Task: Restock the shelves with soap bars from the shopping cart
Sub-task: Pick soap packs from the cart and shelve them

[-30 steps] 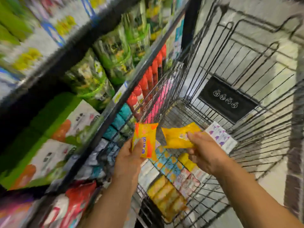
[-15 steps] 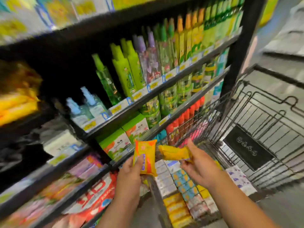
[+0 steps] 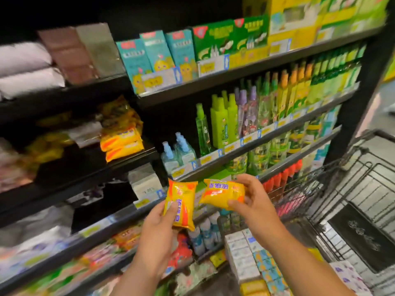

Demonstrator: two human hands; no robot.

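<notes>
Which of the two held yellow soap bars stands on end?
The left bar, gripped by the left hand, stands lengthwise up; the right bar, in the right hand, lies crosswise.

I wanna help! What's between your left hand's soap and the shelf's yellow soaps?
Head view: a black shelf board and white boxes lie between the soap bar and the yellow stack.
</notes>
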